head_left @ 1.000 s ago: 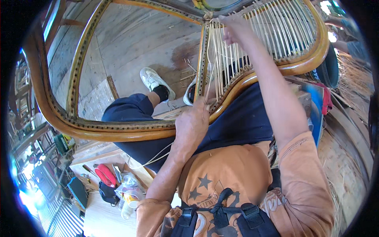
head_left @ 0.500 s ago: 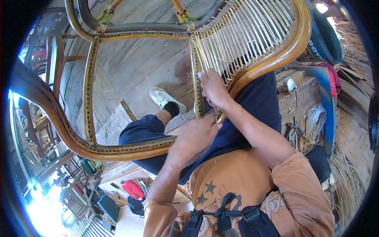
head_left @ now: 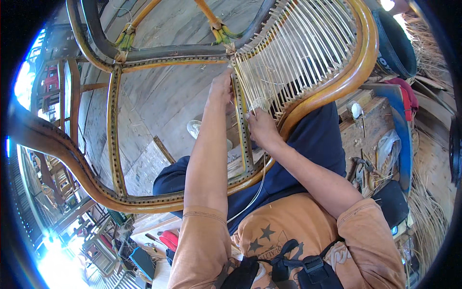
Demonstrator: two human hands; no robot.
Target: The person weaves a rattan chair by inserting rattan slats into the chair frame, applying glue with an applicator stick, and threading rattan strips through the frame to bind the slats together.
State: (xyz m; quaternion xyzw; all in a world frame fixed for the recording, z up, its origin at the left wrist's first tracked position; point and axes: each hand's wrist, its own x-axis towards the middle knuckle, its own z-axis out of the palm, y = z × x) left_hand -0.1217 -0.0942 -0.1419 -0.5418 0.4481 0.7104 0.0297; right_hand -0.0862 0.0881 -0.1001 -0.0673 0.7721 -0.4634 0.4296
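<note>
A curved rattan chair frame (head_left: 91,185) lies across my lap, its inner bars lined with small holes. Pale cane strands (head_left: 308,43) are strung closely across its right section. My right hand (head_left: 263,129) is closed beside the holed crossbar (head_left: 242,115), thumb and finger pinching a cane strand near the woven section. From below that hand, a loose length of cane (head_left: 259,190) trails down over my lap. My left hand (head_left: 221,89) reaches to the crossbar's upper part, on its left side; its fingertips are hidden behind the bar.
At right stand a dark bucket (head_left: 392,45) and a wooden bench (head_left: 370,120) with tools and a clear plastic bag (head_left: 387,144). Loose cane fibres (head_left: 428,207) lie on the floor. A red item (head_left: 169,239) sits at lower left, with chair frames behind.
My left hand has moved from the near rail up to the crossbar's upper part. My right hand has shifted slightly down. The loose cane now shows over my lap, and the frame has tilted slightly.
</note>
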